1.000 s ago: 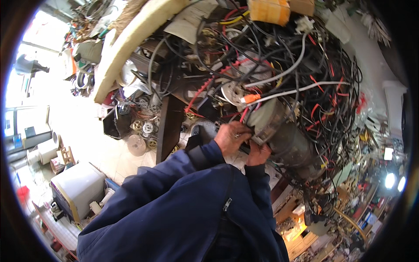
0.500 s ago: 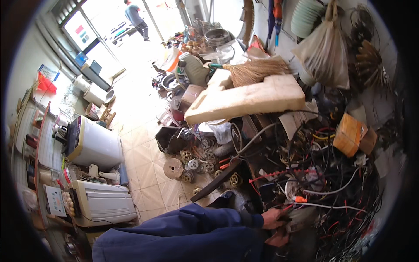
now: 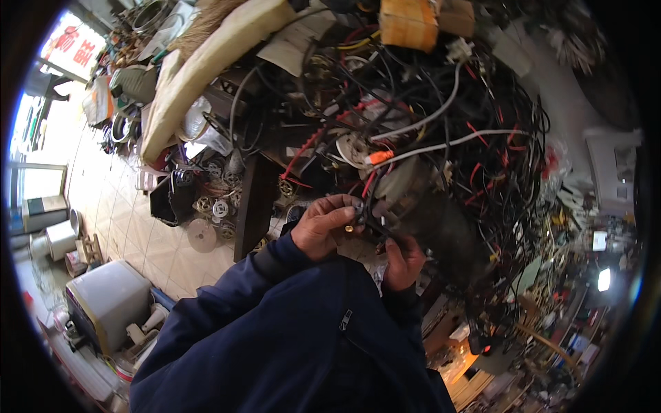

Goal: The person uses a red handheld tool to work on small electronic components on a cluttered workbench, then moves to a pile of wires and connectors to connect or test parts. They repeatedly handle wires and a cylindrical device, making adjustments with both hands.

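Note:
Near the middle, my left hand [image 3: 325, 226] is closed, thumb against fingers, on a small dark piece with a brass-coloured end [image 3: 350, 228]. Its exact kind is too small to make out. My right hand [image 3: 403, 263] is just to the right and a little nearer, fingers bent together; what it pinches, if anything, is hidden in shadow. Beyond both hands lies a heap of tangled black cables [image 3: 441, 158]. A grey cable with an orange connector [image 3: 379, 158] crosses it, and a red cord [image 3: 317, 141] runs along its left side.
A dark upright board [image 3: 253, 206] stands left of my hands. Farther left are a black bin [image 3: 172, 199], metal wheel-like parts [image 3: 220, 208] and a thick foam slab [image 3: 206, 72]. An orange-brown box [image 3: 409, 26] sits at the far side. Cluttered shelving [image 3: 564, 330] stands at right.
The view has swung to the right, so the cable heap and my hands now appear nearer the middle. My hands show more clearly, with the brass-coloured end visible at my left fingertips.

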Demonstrator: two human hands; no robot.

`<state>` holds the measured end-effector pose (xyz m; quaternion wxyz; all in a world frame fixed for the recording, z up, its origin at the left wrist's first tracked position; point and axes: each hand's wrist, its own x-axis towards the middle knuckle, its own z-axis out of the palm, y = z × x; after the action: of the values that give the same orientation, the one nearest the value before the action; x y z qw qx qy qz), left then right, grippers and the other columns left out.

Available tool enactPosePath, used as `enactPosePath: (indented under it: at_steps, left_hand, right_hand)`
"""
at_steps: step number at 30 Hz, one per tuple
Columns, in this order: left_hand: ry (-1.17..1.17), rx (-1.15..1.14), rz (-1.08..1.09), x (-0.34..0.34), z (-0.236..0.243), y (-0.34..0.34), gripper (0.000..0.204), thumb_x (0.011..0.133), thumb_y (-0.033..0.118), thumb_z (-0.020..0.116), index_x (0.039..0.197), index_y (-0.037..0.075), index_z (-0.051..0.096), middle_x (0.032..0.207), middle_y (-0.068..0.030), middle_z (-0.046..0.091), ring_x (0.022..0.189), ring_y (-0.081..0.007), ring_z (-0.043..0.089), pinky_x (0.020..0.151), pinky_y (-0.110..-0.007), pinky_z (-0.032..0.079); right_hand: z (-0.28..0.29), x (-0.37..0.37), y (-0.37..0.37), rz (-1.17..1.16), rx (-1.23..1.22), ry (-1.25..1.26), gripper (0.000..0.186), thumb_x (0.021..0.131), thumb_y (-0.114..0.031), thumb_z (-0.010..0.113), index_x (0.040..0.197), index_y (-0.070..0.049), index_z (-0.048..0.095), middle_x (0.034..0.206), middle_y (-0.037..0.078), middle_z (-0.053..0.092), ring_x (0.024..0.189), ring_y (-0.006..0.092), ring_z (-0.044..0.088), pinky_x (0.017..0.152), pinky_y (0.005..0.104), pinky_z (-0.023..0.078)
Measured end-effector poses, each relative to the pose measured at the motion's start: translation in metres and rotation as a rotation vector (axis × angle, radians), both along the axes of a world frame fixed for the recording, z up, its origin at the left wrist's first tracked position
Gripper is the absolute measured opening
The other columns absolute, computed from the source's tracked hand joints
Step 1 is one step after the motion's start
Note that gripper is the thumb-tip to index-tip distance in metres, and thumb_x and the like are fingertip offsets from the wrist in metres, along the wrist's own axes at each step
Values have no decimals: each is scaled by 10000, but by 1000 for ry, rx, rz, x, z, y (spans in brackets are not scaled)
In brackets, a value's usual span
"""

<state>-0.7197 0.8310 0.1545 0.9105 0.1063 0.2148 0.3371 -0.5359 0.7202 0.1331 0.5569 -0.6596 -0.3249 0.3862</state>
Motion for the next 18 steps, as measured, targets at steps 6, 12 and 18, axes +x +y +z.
enactPosePath:
  at_steps: [6, 12, 18]
  left_hand:
    - [-76, 27, -109, 6, 0, -7, 262, 928, 174, 638, 1150, 47, 585, 976, -49, 624, 877, -152, 614, 922, -424, 513]
    - [-136, 29, -144, 11, -2, -15, 259, 938, 158, 621, 1159, 28, 581, 980, -62, 621, 848, -157, 590, 920, -408, 503]
    - [-145, 24, -153, 13, -4, -19, 259, 945, 154, 610, 1159, 13, 577, 974, -67, 618, 832, -150, 572, 887, -381, 498]
  right_hand:
    - [55, -20, 9, 2, 137, 208, 159, 887, 23, 627, 1043, 51, 631, 870, 59, 664, 766, 70, 584, 697, 205, 469]
    - [58, -22, 1, 10, 189, 216, 180, 891, 41, 618, 1069, 66, 621, 946, 64, 668, 813, 72, 595, 739, 203, 481]
    - [57, -24, -3, 8, 186, 250, 191, 886, 37, 623, 1075, 61, 626, 951, 69, 668, 827, 85, 597, 757, 222, 482]
